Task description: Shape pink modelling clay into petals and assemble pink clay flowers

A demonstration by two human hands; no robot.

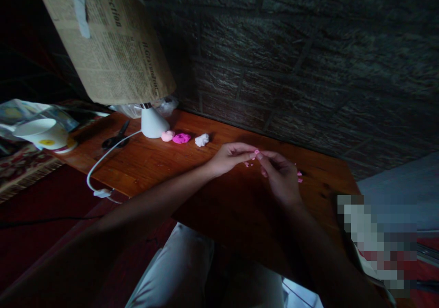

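Observation:
Between my two hands is a small piece of pink modelling clay (257, 152), held at the fingertips over the wooden table. My left hand (230, 158) pinches it from the left with thumb and fingers. From the other side, my right hand (281, 175) closes its thumb and fingertips on the same piece. Tiny pink clay crumbs (247, 164) lie on the table just below the fingers. Several more pink bits (299, 177) rest beyond my right hand, partly hidden by it.
A pale pink lump (168, 136), a magenta lump (181, 138) and a white lump (202, 139) of clay lie by the lamp (154, 122). Dark scissors (115, 138), the lamp's white cord (94, 161) and a paper cup (44, 134) are at left. A dark brick wall (257, 70) stands behind.

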